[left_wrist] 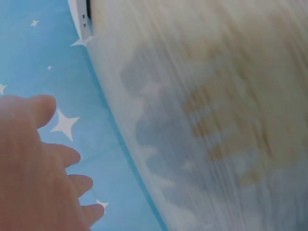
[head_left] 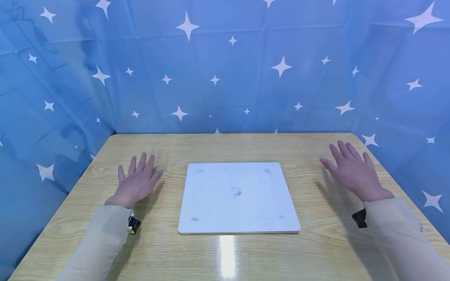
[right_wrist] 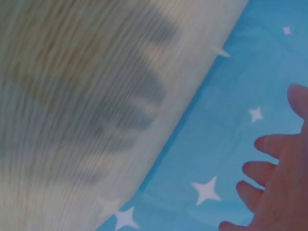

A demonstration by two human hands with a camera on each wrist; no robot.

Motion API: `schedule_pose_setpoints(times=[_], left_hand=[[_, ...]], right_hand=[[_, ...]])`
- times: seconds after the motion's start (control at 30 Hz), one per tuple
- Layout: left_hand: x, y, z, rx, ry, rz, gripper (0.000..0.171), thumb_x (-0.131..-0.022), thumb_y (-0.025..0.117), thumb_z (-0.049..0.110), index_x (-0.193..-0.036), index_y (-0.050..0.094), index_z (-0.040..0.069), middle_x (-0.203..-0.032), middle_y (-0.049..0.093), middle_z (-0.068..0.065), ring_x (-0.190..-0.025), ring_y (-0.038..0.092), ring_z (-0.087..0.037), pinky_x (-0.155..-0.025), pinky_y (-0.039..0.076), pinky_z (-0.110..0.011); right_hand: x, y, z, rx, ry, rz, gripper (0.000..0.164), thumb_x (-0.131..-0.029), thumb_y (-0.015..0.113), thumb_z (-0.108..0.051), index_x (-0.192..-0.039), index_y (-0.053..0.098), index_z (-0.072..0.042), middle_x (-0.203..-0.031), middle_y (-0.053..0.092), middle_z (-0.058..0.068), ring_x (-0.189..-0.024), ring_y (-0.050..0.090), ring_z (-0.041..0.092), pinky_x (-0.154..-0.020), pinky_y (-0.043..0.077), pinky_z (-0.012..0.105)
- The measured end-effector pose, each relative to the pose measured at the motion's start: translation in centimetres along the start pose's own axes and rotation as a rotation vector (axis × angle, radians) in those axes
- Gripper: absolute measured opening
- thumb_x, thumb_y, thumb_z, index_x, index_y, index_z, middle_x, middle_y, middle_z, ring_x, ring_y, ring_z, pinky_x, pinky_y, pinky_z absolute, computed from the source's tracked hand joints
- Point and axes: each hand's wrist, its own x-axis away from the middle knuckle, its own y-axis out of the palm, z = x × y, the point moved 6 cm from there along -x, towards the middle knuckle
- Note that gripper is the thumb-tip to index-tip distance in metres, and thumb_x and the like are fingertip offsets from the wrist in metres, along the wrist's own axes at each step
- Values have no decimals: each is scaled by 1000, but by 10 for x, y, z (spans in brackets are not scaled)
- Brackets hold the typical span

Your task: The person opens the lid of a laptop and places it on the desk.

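Observation:
A flat white rectangular board with rounded corners and bluish smudges lies in the middle of the wooden table. Left of it, my left hand is held palm down over the table with its fingers spread, apart from the board. My right hand is on the other side, farther from the board, fingers extended and spread too. Both hands hold nothing. In the left wrist view the left hand shows at the lower left edge; the right hand appears at the right edge of the right wrist view.
The light wooden table has its far edge against a blue curtain with white stars, which also hangs along both sides. Part of a white object shows at the table's edge in the left wrist view. A bright reflection lies in front of the board.

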Motion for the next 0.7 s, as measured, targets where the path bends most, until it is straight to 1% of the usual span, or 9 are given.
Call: schedule_pose_setpoints(times=[0.03,0.13,0.2,0.27,0.33,0.4,0.47,0.6,0.7], left_hand=[[1,-1,2,2,7,18,76,-90,18,59,-144,4,8,-148,-4,-18,-130,-10,-41,-92,-14,-64],[4,-6,10,59,32,106,72,-91,27,55,-143,17,6,-144,20,-20,-128,20,-41,-97,11,-61],[8,-9,17,121,40,168,67,-91,33,53,-139,29,7,-136,36,-19,-116,40,-38,-90,31,-56],[12,-11,25,197,44,219,59,-91,36,50,-132,41,8,-125,49,-15,-104,51,-33,-80,42,-51],[17,-12,32,253,40,249,53,-91,36,49,-123,51,10,-116,55,-10,-97,55,-28,-76,44,-46],[22,-12,40,283,45,269,46,-92,37,46,-113,57,11,-100,60,-5,-84,56,-23,-68,45,-40],[26,-10,46,298,46,271,37,-94,38,40,-103,60,11,-84,59,-1,-71,54,-18,-60,44,-34],[34,-1,56,300,55,242,22,-93,42,24,-96,61,13,-68,52,2,-54,43,-14,-49,37,-28],[40,9,63,324,94,216,21,-90,46,16,-105,60,13,-77,53,1,-60,46,-13,-51,39,-27]], right_hand=[[0,-2,-4,-5,-14,23,71,-93,26,-52,-141,20,0,-146,9,22,-132,2,38,-94,-2,65],[1,-8,-20,-35,-58,106,63,-94,32,-47,-137,31,0,-143,21,21,-130,15,37,-96,7,63],[2,-12,-33,-72,-89,163,57,-94,36,-43,-132,41,-1,-138,33,20,-125,28,38,-95,18,60],[3,-15,-48,-114,-117,201,49,-94,40,-39,-127,49,-4,-130,45,18,-115,42,37,-88,32,55],[5,-16,-64,-141,-157,230,40,-93,44,-34,-121,56,-7,-120,55,15,-95,56,32,-74,43,48],[7,-16,-80,-144,-207,263,33,-92,48,-31,-114,61,-10,-109,62,10,-83,61,25,-64,47,43],[10,-15,-98,-134,-275,307,27,-90,52,-27,-108,65,-12,-102,65,6,-71,62,18,-55,47,37],[15,-10,-134,-127,-435,360,20,-86,58,-23,-101,68,-14,-90,67,-1,-67,61,11,-53,47,30],[21,-3,-162,-139,-549,297,19,-85,59,-24,-100,68,-15,-87,66,-6,-74,61,9,-57,48,27]])
